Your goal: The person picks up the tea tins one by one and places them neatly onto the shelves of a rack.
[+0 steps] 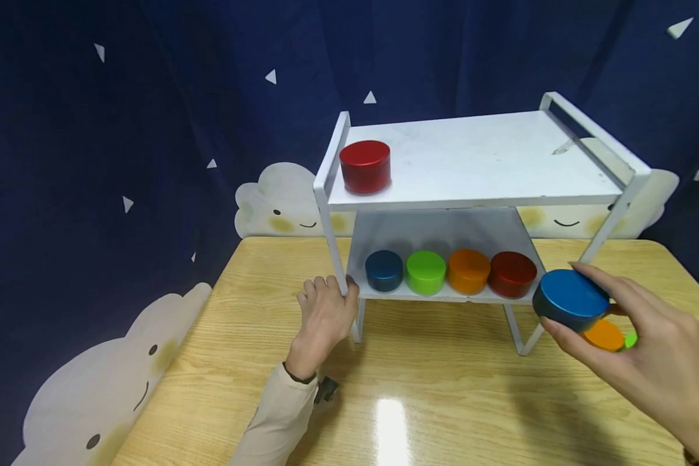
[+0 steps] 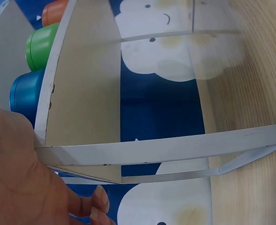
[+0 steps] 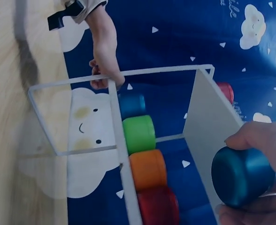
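My right hand (image 1: 655,343) holds a blue round tin (image 1: 571,299) between thumb and fingers, in front of the right end of a white two-tier shelf rack (image 1: 472,162). The same blue tin (image 3: 243,176) fills the lower right of the right wrist view. At the rack's left front post, my left hand (image 1: 326,307) grips the frame by the lower shelf. One red tin (image 1: 365,167) stands on the top shelf at the left. Along the lower shelf, left to right, sit a dark blue tin (image 1: 384,270), a green tin (image 1: 426,272), an orange tin (image 1: 468,271) and a dark red tin (image 1: 512,274).
Behind my right hand, another orange tin (image 1: 604,335) and a bit of a green one (image 1: 631,340) show on the wooden table (image 1: 443,375). A navy curtain (image 1: 180,97) with triangles and cloud pictures surrounds the table.
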The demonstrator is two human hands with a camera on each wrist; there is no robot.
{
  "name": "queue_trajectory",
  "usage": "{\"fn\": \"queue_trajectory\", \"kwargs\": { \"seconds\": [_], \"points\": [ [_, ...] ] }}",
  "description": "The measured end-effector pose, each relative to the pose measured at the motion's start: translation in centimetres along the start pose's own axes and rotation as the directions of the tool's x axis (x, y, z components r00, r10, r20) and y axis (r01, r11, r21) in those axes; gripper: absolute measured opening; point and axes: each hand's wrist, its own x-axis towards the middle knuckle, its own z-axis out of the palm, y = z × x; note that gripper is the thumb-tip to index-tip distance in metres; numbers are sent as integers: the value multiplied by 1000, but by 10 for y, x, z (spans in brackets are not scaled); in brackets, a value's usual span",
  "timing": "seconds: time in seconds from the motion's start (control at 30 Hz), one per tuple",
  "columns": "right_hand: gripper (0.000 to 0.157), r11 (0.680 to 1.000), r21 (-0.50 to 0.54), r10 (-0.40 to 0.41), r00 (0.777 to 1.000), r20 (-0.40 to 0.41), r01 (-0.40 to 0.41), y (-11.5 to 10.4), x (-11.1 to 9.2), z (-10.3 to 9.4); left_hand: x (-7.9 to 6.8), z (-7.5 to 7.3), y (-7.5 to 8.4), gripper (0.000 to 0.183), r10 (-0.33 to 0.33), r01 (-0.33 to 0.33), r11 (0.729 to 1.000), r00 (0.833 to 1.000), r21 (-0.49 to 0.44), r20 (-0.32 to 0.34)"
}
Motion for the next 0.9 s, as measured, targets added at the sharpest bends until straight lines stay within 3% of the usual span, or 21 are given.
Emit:
{"fn": "queue_trajectory", "kwargs": {
  "seconds": [0.23, 0.6, 0.9],
  "points": [
    [74, 1000, 24, -16, 1000, 27, 15, -12, 13, -4, -1, 0, 1, 45, -7, 7, 1000, 1000, 3, 23],
    [80, 991, 33, -127, 992, 7, 127, -23, 35, -11, -1, -1, 1, 46, -8, 8, 1000, 999, 0, 37],
    [80, 991, 46, -128, 992, -2, 128, -28, 55, -9, 0, -1, 0, 47, -7, 7, 1000, 999, -8, 34]
  ]
}}
